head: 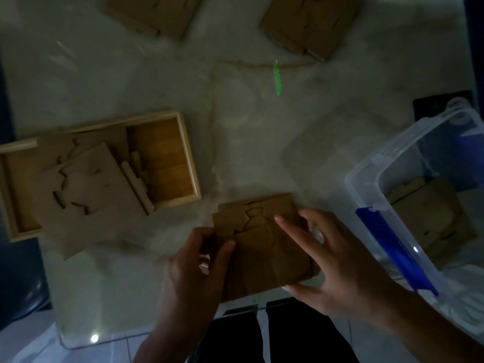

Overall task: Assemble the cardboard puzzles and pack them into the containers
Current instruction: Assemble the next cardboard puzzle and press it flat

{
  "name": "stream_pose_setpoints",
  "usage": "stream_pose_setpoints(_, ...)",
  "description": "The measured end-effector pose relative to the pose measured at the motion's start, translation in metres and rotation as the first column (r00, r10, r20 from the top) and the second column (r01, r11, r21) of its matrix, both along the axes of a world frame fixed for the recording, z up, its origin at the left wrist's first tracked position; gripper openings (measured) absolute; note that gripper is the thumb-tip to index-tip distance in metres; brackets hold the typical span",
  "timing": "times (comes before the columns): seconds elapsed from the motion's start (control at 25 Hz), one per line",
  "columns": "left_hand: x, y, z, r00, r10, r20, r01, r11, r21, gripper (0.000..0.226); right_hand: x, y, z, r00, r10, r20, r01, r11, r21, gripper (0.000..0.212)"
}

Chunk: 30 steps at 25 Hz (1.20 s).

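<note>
A square cardboard puzzle [264,247] lies near the table's front edge, its pieces partly fitted with a curved seam showing. My left hand [193,268] pinches its left edge between thumb and fingers. My right hand [332,260] rests on its right side, fingers spread over the top and thumb at the near corner. A wooden box [167,153] at the left holds assembled puzzles [89,189] that lean over its near rim. A clear plastic container [408,179] with blue latches at the right holds another cardboard puzzle [434,218].
Two more cardboard puzzles lie at the far edge, one at back left [154,11] and one at back right [311,22]. A green light streak [277,77] shows on the pale marble table [248,121]. Dark trousers and tiled floor appear below the front edge.
</note>
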State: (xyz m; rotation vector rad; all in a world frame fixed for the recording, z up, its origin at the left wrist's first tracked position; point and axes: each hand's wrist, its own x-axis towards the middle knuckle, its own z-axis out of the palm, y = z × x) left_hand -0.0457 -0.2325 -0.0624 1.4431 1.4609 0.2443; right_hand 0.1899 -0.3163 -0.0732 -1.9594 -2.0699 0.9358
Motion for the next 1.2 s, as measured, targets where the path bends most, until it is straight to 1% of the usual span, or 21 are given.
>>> stream_pose_setpoints(0.04, -0.003, -0.001, -0.003, 0.991, -0.102, -0.083, 0.114, 0.98, 0.164, 0.035, -0.004, -0.004, -0.003, 0.999, -0.023, 0.032, 0.022, 0.999, 0.026, 0.109)
stream_pose_setpoints(0.08, -0.006, -0.002, -0.007, 0.974, -0.167, -0.152, 0.205, 0.937, 0.283, 0.034, -0.008, -0.009, -0.006, 0.997, -0.045, 0.063, 0.042, 0.998, 0.05, 0.106)
stream_pose_setpoints(0.12, -0.007, -0.003, -0.009, 0.954, -0.203, -0.219, 0.272, 0.894, 0.356, 0.034, -0.013, -0.014, -0.008, 0.994, -0.063, 0.092, 0.057, 0.996, 0.064, 0.103)
stream_pose_setpoints(0.16, -0.007, -0.005, -0.01, 0.932, -0.225, -0.285, 0.329, 0.857, 0.398, 0.035, -0.017, -0.017, -0.01, 0.99, -0.074, 0.118, 0.067, 0.996, 0.065, 0.102)
stream_pose_setpoints(0.24, -0.005, -0.011, -0.012, 0.885, -0.255, -0.389, 0.42, 0.799, 0.43, 0.044, -0.022, -0.022, -0.014, 0.982, -0.101, 0.162, 0.094, 0.994, 0.049, 0.103)
stream_pose_setpoints(0.28, -0.002, -0.015, -0.013, 0.871, -0.26, -0.417, 0.441, 0.789, 0.429, 0.05, -0.024, -0.023, -0.015, 0.977, -0.119, 0.175, 0.113, 0.993, 0.043, 0.104)
stream_pose_setpoints(0.36, 0.002, -0.021, -0.012, 0.856, -0.259, -0.448, 0.442, 0.816, 0.372, 0.066, -0.026, -0.022, -0.016, 0.973, -0.138, 0.187, 0.132, 0.99, 0.04, 0.104)
stream_pose_setpoints(0.48, 0.003, -0.021, -0.013, 0.806, -0.296, -0.513, 0.482, 0.832, 0.276, 0.097, -0.028, -0.022, -0.018, 0.973, -0.14, 0.182, 0.133, 0.99, 0.053, 0.101)
stream_pose_setpoints(0.6, 0.002, -0.018, -0.015, 0.768, -0.333, -0.547, 0.517, 0.827, 0.222, 0.114, -0.028, -0.019, -0.017, 0.973, -0.133, 0.187, 0.131, 0.991, 0.022, 0.101)
stream_pose_setpoints(0.8, 0.002, -0.017, -0.019, 0.732, -0.362, -0.577, 0.556, 0.807, 0.198, 0.115, -0.029, -0.015, -0.015, 0.971, -0.124, 0.203, 0.13, 0.991, -0.013, 0.097)
stream_pose_setpoints(0.96, -0.001, -0.019, -0.023, 0.709, -0.388, -0.589, 0.594, 0.779, 0.202, 0.116, -0.028, -0.014, -0.012, 0.971, -0.109, 0.213, 0.117, 0.993, -0.026, 0.099)
stream_pose_setpoints(1.04, -0.001, -0.019, -0.023, 0.709, -0.38, -0.595, 0.592, 0.778, 0.208, 0.111, -0.029, -0.013, -0.012, 0.97, -0.109, 0.215, 0.119, 0.992, -0.034, 0.097)
stream_pose_setpoints(1.2, -0.001, -0.021, -0.025, 0.725, -0.35, -0.594, 0.569, 0.789, 0.229, 0.107, -0.029, -0.012, -0.014, 0.966, -0.135, 0.222, 0.141, 0.99, -0.011, 0.087)
